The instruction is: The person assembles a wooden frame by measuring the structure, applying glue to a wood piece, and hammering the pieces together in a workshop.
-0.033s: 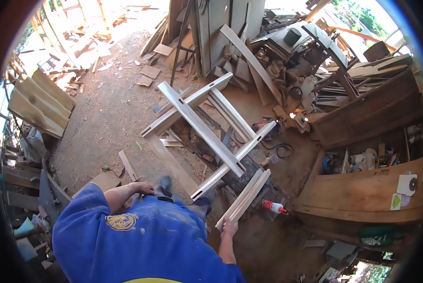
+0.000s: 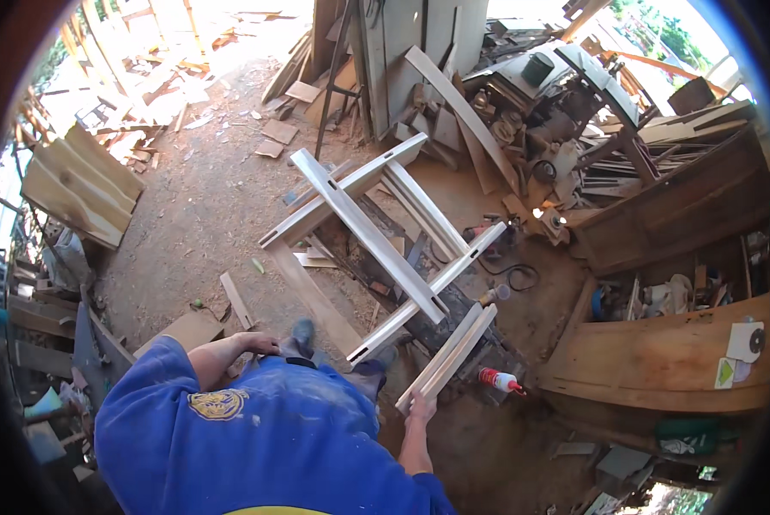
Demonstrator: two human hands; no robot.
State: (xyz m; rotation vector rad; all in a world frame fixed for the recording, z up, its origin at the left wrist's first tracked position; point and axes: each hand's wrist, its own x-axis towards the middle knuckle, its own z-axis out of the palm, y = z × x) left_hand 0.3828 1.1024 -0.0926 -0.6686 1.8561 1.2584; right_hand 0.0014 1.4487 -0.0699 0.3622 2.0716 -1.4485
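Head view, on my remote feed: two hands. Right hand (image 2: 417, 410) has its fingers clasped around the near end of two pale wood strips (image 2: 460, 352), which extend forward and right. Left hand (image 2: 260, 343) sits at the waist, fingers curled; I can't tell if they grip anything. I count four pale rails (image 2: 368, 234) set crosswise over a dark low table (image 2: 423, 328), one red-and-white bottle (image 2: 498, 379) right of the strips. Brown floor (image 2: 187, 232), shavings scattered; wooden cabinet (image 2: 651, 360) at right.
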